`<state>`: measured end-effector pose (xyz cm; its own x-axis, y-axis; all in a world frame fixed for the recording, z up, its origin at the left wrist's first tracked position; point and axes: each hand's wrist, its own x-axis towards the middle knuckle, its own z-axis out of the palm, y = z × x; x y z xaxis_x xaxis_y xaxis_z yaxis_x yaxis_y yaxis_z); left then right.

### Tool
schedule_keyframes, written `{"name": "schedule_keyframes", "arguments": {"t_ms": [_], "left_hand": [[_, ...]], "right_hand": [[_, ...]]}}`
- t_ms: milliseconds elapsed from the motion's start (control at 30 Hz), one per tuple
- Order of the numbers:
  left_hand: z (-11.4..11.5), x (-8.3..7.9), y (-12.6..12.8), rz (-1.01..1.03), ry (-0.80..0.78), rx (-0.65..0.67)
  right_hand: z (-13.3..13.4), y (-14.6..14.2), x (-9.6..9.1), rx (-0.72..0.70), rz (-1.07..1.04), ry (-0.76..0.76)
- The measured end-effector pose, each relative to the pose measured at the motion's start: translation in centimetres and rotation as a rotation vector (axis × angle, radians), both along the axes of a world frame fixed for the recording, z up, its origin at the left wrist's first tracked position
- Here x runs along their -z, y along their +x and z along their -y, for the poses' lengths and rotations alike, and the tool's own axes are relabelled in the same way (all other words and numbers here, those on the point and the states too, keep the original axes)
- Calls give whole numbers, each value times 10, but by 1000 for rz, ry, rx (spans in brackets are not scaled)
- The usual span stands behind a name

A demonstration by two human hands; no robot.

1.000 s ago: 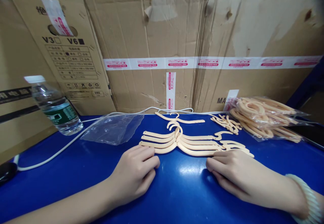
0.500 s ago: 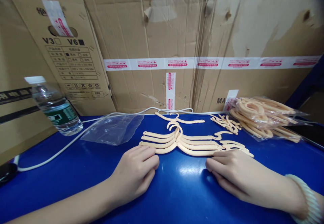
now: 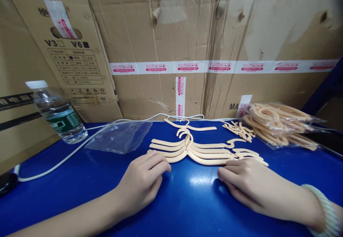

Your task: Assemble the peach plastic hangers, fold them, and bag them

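Several cream plastic clothes hangers (image 3: 171, 149) lie stacked in a row on the blue table, their hooks bunched in the middle. My left hand (image 3: 147, 179) is closed over the left end of the nearest hanger (image 3: 203, 161), its index finger a little straighter than the rest. At that hanger's other end, my right hand (image 3: 246, 183) is curled with fingertips pinched together. Both hands hide the tips they cover. Small curved hanger pieces (image 3: 249, 154) lie just beyond my right hand. Farther back, a separate hanger (image 3: 190, 127) lies alone.
Bagged hanger parts (image 3: 278, 122) are piled at the right, beside loose small pieces (image 3: 239, 130). A clear plastic bag (image 3: 120, 135), a water bottle (image 3: 60, 113) and a white cable (image 3: 53, 171) occupy the left. Cardboard boxes (image 3: 160, 33) wall off the back.
My left index finger has straightened slightly and lifted away from the thumb. The right hand and the hangers stay where they were.
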<state>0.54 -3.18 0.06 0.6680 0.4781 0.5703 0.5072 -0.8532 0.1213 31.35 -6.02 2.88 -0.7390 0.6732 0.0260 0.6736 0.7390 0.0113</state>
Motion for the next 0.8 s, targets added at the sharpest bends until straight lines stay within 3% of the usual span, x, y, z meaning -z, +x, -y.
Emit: {"name": "schedule_keyframes", "arguments": {"t_ms": [800], "left_hand": [[0, -1, 1, 34, -15, 37]], "right_hand": [[0, -1, -1, -9, -12, 16]]}}
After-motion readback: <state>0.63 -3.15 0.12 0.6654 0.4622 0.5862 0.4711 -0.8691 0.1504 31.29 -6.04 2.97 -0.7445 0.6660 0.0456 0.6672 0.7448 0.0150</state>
